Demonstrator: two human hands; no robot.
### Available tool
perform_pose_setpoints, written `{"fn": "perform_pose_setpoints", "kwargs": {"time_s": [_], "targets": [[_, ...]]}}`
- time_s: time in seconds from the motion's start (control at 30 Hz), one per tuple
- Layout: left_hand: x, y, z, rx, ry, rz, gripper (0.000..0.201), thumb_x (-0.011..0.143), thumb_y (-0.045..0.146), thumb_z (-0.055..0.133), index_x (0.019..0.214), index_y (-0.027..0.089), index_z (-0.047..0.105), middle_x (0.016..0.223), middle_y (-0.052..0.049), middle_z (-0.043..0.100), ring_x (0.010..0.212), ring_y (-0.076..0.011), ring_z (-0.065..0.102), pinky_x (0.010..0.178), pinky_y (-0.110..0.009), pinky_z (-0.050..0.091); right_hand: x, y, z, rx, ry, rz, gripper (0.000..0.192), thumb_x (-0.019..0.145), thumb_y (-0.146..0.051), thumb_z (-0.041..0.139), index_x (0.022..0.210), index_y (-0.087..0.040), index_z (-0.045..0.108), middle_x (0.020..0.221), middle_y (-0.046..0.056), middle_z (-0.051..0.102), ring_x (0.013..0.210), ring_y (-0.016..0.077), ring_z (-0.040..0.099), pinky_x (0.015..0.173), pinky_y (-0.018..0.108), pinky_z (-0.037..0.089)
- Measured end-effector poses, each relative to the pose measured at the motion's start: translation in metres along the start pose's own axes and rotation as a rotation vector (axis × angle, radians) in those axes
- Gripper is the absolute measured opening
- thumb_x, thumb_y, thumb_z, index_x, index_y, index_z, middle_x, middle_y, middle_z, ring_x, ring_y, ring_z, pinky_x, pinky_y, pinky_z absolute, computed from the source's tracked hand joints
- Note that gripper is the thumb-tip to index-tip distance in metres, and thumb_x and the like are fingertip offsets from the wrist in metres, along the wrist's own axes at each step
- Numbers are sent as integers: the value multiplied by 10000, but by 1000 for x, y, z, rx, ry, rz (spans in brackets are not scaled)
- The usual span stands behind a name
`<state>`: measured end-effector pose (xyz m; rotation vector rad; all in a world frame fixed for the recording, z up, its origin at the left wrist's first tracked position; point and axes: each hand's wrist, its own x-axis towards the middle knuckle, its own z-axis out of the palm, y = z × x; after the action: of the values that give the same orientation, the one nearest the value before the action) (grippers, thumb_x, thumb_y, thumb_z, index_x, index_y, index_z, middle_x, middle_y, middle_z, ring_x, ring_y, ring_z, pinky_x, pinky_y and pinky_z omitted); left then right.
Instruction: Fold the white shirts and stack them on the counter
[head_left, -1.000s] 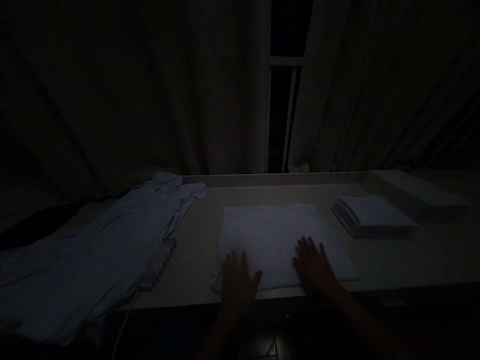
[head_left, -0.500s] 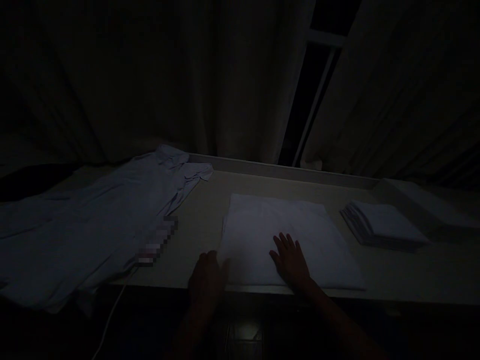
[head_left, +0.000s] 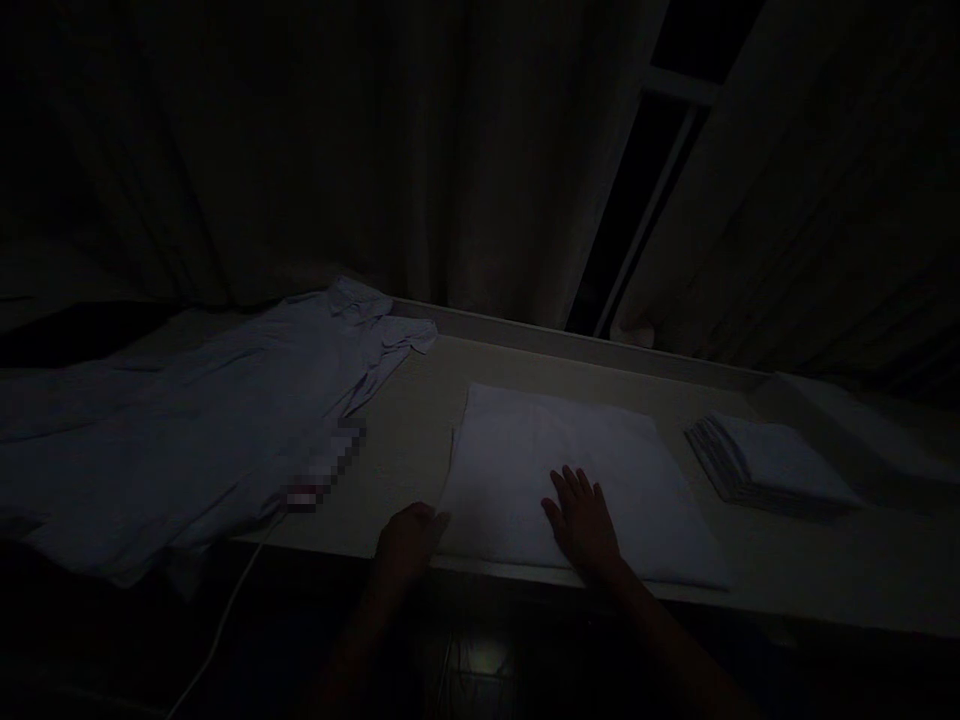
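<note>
The scene is very dark. A white folded cloth point(head_left: 555, 450) lies flat on the pale table point(head_left: 405, 440) in front of me. My right hand point(head_left: 583, 518) rests flat on the cloth's near part, fingers spread. My left hand point(head_left: 406, 540) sits at the cloth's near left corner by the table's front edge, fingers curled; whether it pinches the corner I cannot tell.
A pale shirt point(head_left: 195, 430) lies spread over the table's left side. A stack of folded white cloths point(head_left: 772, 462) sits at the right, with a raised ledge point(head_left: 862, 420) behind it. Curtains point(head_left: 420, 170) hang behind the table. A white cord point(head_left: 225, 610) drops off the front edge.
My left hand slid left off the cloth to its near left corner and curled. My right hand moved left toward the cloth's middle. My view turned left.
</note>
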<state>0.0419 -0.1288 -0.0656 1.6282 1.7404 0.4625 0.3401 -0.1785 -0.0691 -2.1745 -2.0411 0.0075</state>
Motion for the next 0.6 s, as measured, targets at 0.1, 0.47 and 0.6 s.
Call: {"fn": "perform_pose_setpoints", "kwargs": {"time_s": [0.1,0.47,0.6], "targets": [[1,-2,1,-87,-14,-67,215,817,376,507,848,181,595,804,-43,697,713,-152,640,625,-242,428,0,-1,-1,-1,-1,2,606,985,-559,236,1493,-242,330,1573,48,252,1462,274,129,1155,511,112],[-17,13,10,153,130,-12,282,859,301,407,1112,196,473,881,-83,687,796,-227,662,668,-303,414,1,-1,0,-44,-11,-9,610,991,-543,214,1496,-219,326,1575,71,236,1463,291,117,1148,547,112],[-23,20,10,225,143,17,263,903,304,354,1107,212,493,977,-83,679,834,-210,651,678,-301,395,2,-20,-2,-58,9,-101,602,1002,-506,201,1500,-187,314,1578,82,216,1467,299,74,1151,578,50]]}}
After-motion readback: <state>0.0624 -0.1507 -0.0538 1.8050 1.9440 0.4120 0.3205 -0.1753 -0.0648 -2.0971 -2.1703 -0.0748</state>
